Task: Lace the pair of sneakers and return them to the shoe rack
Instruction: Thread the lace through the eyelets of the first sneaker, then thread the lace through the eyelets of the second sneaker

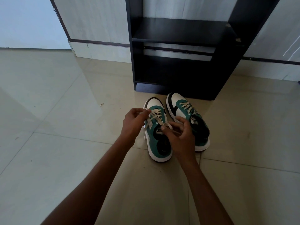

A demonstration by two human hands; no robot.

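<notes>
You're looking at soft daylight from the far left, which puts a pale glare on the glossy floor tiles (pixel 53 88); the dark shoe rack (pixel 180 51) stays murky, straight lines bow at the edges, focus is fairly sharp

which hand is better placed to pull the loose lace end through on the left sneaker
Right, likely. The right hand already pinches a lace end over the left sneaker, near its top eyelets. The left hand holds the other end off to the side.
</notes>
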